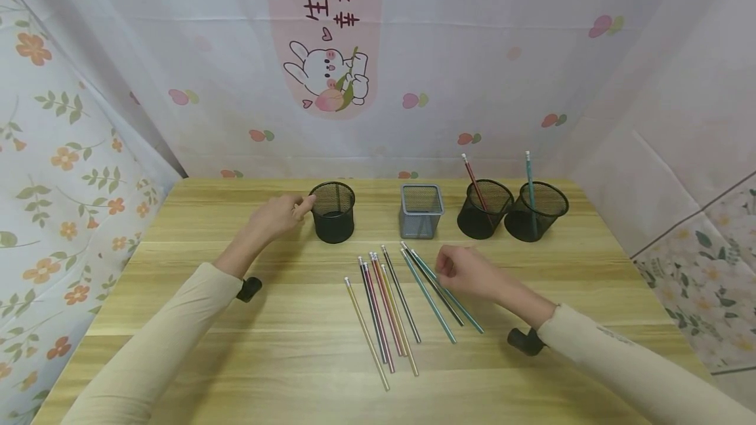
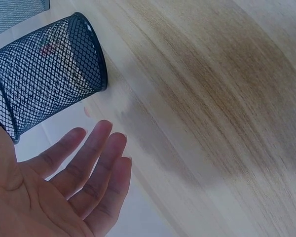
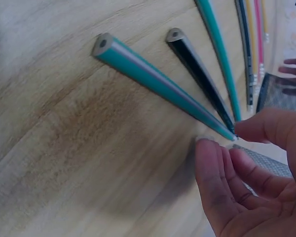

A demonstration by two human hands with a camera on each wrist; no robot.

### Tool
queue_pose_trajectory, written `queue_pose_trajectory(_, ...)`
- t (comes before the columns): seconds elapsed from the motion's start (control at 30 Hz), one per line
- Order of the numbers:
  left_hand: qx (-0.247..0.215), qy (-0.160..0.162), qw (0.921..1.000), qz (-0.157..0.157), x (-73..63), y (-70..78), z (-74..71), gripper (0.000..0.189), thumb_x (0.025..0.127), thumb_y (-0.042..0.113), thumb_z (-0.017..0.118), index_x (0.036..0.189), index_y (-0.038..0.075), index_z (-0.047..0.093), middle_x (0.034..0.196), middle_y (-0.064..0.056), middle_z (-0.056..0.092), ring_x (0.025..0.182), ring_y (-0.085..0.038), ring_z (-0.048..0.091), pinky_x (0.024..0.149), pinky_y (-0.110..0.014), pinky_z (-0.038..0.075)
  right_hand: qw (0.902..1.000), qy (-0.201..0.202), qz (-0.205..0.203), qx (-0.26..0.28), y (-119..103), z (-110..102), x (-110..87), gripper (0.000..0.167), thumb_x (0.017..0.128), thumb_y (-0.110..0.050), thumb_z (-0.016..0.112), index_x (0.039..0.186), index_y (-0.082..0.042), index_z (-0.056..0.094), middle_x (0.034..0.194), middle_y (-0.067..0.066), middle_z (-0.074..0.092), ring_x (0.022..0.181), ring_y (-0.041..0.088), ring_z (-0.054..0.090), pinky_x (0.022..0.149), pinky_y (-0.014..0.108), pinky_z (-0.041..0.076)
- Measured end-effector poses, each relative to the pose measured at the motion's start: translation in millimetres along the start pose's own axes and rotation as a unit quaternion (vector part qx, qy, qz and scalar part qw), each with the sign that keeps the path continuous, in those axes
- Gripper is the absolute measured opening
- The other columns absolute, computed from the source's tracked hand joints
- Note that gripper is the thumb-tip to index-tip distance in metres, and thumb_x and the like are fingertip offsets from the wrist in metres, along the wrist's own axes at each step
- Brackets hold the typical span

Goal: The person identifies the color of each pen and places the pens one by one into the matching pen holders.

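Note:
My left hand is at the left of a round black mesh pencil holder, thumb side at its rim. The left wrist view shows that hand's fingers loosely extended beside the holder, with nothing in them. My right hand hovers close to a teal pencil, near its eraser end. In the right wrist view the fingers are curved, a gap between thumb and forefinger, and the teal pencil's far end shows behind that gap. A black pencil and another teal pencil lie alongside.
Several gold, red and black pencils lie mid-table, erasers away from me. Behind them stands a square grey mesh holder. Two round black holders stand at right, one with a red pencil, the other with a teal pencil.

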State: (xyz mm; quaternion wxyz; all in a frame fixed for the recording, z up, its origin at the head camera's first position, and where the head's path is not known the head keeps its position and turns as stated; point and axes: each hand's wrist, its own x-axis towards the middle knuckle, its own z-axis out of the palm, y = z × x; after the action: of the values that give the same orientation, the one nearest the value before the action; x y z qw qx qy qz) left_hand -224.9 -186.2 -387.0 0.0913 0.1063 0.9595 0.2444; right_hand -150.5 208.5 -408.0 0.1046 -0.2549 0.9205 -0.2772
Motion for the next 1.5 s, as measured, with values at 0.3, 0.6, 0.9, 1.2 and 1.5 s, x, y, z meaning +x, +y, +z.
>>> queue_pose_trajectory(0.3, 0.0, -0.001, 1.0, 0.004, 0.4, 1.1, -0.4, 0.062, 0.111, 0.047, 0.032, 0.127, -0.004, 0.063, 0.103, -0.015, 0.072, 0.095, -0.034, 0.068, 0.077, -0.052, 0.052, 0.9994, -0.009, 0.032, -0.006, 1.7, 4.6, 5.7, 0.013, 0.083, 0.004, 0.069, 0.09, -0.004, 0.062, 0.077, -0.003, 0.06, 0.071, 0.012, 0.057, 0.066, 0.032, 0.051)
queue_pose_trajectory(0.6, 0.0, 0.001, 1.0, -0.001, -1.0, 1.8, -0.8, 0.06, 0.111, 0.045, 0.033, 0.125, -0.004, 0.064, 0.103, -0.015, 0.071, 0.098, -0.036, 0.067, 0.079, -0.053, 0.051, 0.9982, -0.015, 0.056, -0.015, -2.4, 5.6, 7.0, 0.018, 0.081, 0.006, 0.073, 0.091, -0.004, 0.062, 0.077, -0.001, 0.059, 0.071, 0.015, 0.056, 0.065, 0.033, 0.051)
queue_pose_trajectory(0.9, -0.001, -0.002, 1.0, 0.003, -1.6, 3.0, -1.0, 0.062, 0.112, 0.046, 0.032, 0.126, -0.006, 0.063, 0.104, -0.017, 0.071, 0.099, -0.037, 0.067, 0.085, -0.055, 0.05, 0.9965, -0.025, 0.058, -0.055, -5.2, 4.2, 9.2, 0.017, 0.079, 0.004, 0.074, 0.085, -0.004, 0.061, 0.074, 0.0, 0.056, 0.067, 0.015, 0.052, 0.061, 0.032, 0.047)
queue_pose_trajectory(1.2, -0.003, -0.006, 1.0, 0.0, -1.0, 1.7, -0.5, 0.063, 0.112, 0.046, 0.031, 0.128, -0.005, 0.062, 0.106, -0.016, 0.071, 0.102, -0.038, 0.066, 0.086, -0.056, 0.05, 0.9923, -0.036, 0.079, -0.088, -9.5, 4.0, 9.5, 0.016, 0.078, 0.001, 0.074, 0.082, -0.005, 0.059, 0.068, 0.0, 0.053, 0.063, 0.016, 0.05, 0.057, 0.031, 0.043)
queue_pose_trajectory(1.5, -0.002, -0.007, 1.0, -0.001, -0.7, 1.8, -0.7, 0.063, 0.112, 0.046, 0.03, 0.13, -0.006, 0.061, 0.107, -0.016, 0.072, 0.103, -0.038, 0.067, 0.085, -0.056, 0.05, 0.9935, -0.05, 0.083, -0.06, -7.4, 0.5, 5.8, 0.018, 0.08, -0.002, 0.077, 0.087, -0.004, 0.06, 0.072, 0.001, 0.055, 0.064, 0.016, 0.051, 0.058, 0.031, 0.044)
